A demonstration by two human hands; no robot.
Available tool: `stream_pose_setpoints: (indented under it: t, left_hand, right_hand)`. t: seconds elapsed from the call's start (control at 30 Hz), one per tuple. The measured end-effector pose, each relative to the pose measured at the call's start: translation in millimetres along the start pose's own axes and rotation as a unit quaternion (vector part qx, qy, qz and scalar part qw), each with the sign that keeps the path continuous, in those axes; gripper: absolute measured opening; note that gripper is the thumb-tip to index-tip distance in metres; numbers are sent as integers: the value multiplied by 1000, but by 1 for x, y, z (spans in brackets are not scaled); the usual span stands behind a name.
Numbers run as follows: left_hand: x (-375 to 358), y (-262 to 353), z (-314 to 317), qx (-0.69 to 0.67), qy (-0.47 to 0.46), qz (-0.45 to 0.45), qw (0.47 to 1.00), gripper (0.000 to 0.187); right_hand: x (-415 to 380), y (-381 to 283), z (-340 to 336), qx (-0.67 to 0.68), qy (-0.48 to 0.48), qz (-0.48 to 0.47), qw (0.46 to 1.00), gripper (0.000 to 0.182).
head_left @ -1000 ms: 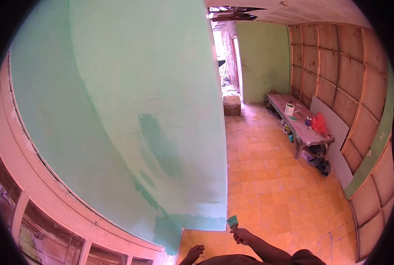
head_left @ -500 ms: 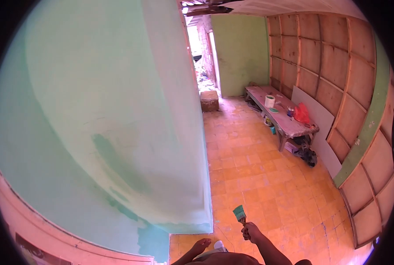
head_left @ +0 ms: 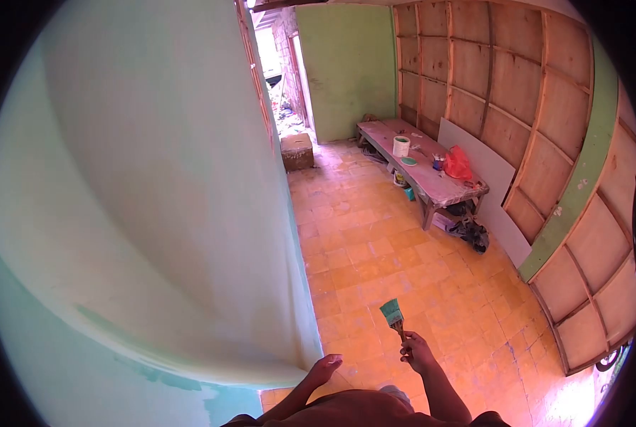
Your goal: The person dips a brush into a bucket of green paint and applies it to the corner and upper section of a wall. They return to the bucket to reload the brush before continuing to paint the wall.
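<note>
My right hand [head_left: 418, 352] is closed around the wooden handle of a paintbrush [head_left: 391, 313]. The brush points up and slightly left, its wide bristles coated in green paint. Lower left of it, my left hand [head_left: 326, 370] is beside the bottom corner of the painted wall [head_left: 190, 178], with its fingers loosely bent and no object visible in them. Whether it touches the wall cannot be made out. Pale green covers most of that wall, with darker green along its lower part.
Along the right side stands a low wooden bench [head_left: 425, 171] bearing a white paint bucket [head_left: 401, 146], a green lid [head_left: 408, 161] and a red plastic bag [head_left: 457, 164]. Dark items [head_left: 471, 235] lie below its near end. A box [head_left: 297, 151] sits by the far doorway, on the orange tiled floor [head_left: 361, 249].
My view has turned right and down, so the bench and doorway appear further left and higher. Both hands have risen in view, the brush still in my right hand.
</note>
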State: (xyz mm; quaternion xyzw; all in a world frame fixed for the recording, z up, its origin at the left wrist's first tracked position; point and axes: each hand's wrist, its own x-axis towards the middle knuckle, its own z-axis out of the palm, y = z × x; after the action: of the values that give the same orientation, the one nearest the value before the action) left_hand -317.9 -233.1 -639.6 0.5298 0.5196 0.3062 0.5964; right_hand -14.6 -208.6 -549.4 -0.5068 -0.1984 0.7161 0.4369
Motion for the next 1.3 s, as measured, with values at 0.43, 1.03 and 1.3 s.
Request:
stream_pose_setpoints:
  t: [0.43,1.03,1.3]
  left_hand:
    - [149,15,-21,-45,199,-44,978,34]
    - [414,94,33,-75,152,-79,982,34]
    - [596,177,-41,-13,94,-6,995,34]
  right_hand:
    - [182,-113,-22,-5,-111,59,992,39]
    - [406,-287,-68,9,-200,70,977,38]
    - [522,-377,-50,59,-173,53,982,39]
